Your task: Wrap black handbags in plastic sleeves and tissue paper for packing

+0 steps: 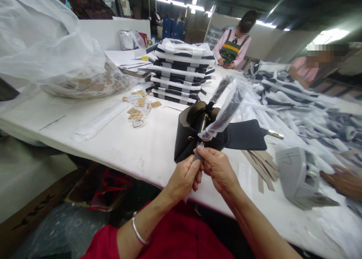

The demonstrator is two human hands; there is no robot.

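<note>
A black leather handbag (189, 132) stands at the near edge of the white table (135, 146), its flap (246, 135) lying open to the right. Its handle (226, 104) arches up, wrapped in clear plastic film. Both my hands meet just in front of the bag. My left hand (183, 176) pinches the lower end of the plastic wrap, fingers closed. My right hand (217, 168) pinches the same end from the other side, thumb and fingers pressed together.
A stack of striped, wrapped bags (181, 72) stands behind. Paper tags (138, 108) lie scattered left of it. A big clear sack (56, 51) fills the left. Wrapped straps (296, 100) pile on the right, near a grey tape dispenser (299, 176) and another person's hand (343, 181). Two people work at the far side.
</note>
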